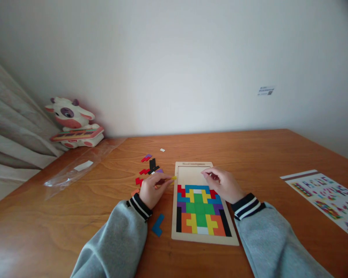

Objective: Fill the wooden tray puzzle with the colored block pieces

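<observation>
A pale wooden puzzle board (205,239) lies on the table, its lower part filled with coloured block pieces and its upper part bare. My left hand (154,189) pinches a small yellow piece (174,178) at the board's upper left edge. Over the board's upper right side is my right hand (224,183), thumb and fingertips closed together; whatever is between them, if anything, is too small to make out. Loose red, black and purple pieces lie beyond and beside my left hand, among them a black piece (152,163). A blue piece (158,225) rests left of the board.
On the wooden table (258,154), a printed pattern sheet (327,197) lies at the right. A clear plastic bag (66,177) is at the left, before a cow-shaped toy keyboard (75,123). A small white scrap (162,150) lies behind the loose pieces.
</observation>
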The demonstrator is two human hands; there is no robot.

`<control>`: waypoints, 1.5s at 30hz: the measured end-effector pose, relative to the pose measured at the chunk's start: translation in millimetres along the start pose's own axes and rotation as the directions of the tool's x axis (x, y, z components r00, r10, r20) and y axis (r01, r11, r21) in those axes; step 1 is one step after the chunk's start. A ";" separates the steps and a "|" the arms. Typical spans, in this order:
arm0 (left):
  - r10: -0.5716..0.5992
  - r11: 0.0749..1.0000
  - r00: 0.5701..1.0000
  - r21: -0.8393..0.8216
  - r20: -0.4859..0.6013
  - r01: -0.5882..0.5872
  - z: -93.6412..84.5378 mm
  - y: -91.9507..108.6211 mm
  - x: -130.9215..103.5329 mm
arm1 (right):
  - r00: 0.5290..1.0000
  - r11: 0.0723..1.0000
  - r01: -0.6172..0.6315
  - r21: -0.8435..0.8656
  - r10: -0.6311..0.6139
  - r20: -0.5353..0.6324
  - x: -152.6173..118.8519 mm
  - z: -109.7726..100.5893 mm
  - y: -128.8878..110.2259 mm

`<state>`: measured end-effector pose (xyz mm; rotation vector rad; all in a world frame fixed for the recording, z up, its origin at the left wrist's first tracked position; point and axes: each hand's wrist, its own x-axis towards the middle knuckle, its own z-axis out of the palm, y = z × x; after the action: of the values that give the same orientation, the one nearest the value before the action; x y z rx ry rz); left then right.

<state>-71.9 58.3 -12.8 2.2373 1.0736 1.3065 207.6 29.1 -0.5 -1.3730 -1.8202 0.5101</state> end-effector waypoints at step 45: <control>0.139 0.986 0.939 0.042 0.313 -0.160 7.6 -1.6 -2.4 | 0.979 0.993 -0.099 -0.071 0.110 0.170 -2.5 -19.4 41.9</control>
<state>-66.8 58.2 -19.1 2.5108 0.8575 0.9386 248.9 38.2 -19.3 -1.5133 -1.9241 0.6506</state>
